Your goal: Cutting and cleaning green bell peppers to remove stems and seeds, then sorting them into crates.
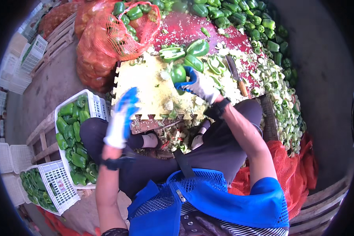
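Observation:
My right hand [201, 86], in a blue-and-white work glove, holds a green bell pepper [178, 74] over a yellow foam mat [144, 78]. My left hand [126, 106], gloved alike and blurred, is over the mat's left front edge with its fingers apart and nothing seen in them. Just beyond the held pepper lie a cut pepper half [172, 54] with its hollow side showing and green pepper pieces [198, 48]. To the right of my right hand rests a knife [233, 70] with a wooden handle, among pale pepper cores and seeds [234, 88].
A white plastic crate [98, 106] of green peppers stands at my left, beside another crate [60, 185]. Red mesh sacks [97, 50] stand at back left. Whole peppers [239, 17] are heaped at the back right. Core scraps [280, 97] pile up along the right side.

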The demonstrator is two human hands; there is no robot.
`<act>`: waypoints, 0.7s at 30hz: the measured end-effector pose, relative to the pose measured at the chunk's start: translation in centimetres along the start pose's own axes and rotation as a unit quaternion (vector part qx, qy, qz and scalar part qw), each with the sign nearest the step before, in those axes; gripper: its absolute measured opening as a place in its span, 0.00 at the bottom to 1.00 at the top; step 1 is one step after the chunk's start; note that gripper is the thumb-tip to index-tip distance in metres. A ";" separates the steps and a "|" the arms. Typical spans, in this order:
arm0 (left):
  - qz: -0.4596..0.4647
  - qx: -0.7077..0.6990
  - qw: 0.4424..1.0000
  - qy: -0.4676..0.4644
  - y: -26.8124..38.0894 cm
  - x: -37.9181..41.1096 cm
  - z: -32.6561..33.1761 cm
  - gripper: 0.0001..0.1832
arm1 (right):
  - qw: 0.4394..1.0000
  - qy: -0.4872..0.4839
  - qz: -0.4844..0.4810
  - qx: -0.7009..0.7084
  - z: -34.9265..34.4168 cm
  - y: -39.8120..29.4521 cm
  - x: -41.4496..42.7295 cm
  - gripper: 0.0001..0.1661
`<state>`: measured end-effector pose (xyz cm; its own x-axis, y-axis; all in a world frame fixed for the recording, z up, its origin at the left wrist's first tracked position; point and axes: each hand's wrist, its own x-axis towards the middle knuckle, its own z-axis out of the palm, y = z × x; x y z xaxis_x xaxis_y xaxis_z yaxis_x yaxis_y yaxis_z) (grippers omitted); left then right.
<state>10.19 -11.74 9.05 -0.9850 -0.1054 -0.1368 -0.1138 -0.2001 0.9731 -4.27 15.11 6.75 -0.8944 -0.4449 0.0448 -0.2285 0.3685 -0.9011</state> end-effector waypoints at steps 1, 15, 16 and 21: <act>-0.034 -0.111 0.991 -0.073 -2.1 0.6 1.6 0.29 | 0.971 -0.009 0.026 0.238 0.6 -1.4 -0.2 0.37; 0.033 -0.234 0.971 0.029 -5.6 6.3 5.2 0.20 | 0.971 -0.025 -0.224 -0.081 0.3 -8.8 -4.3 0.24; 0.077 -0.284 0.955 0.031 -5.9 6.3 5.6 0.21 | 0.959 -0.033 -0.256 -0.116 1.2 -8.6 -4.2 0.25; 0.156 -0.035 0.984 0.080 -4.2 4.5 7.7 0.20 | 0.922 -0.043 -0.246 -0.298 4.8 -4.5 -3.5 0.32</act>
<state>5.19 -3.85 5.72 -0.9368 -0.3231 0.1343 0.2064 -0.2004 0.9577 1.74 11.07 8.54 -0.5991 -0.7309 0.3270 -0.7909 0.4766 -0.3838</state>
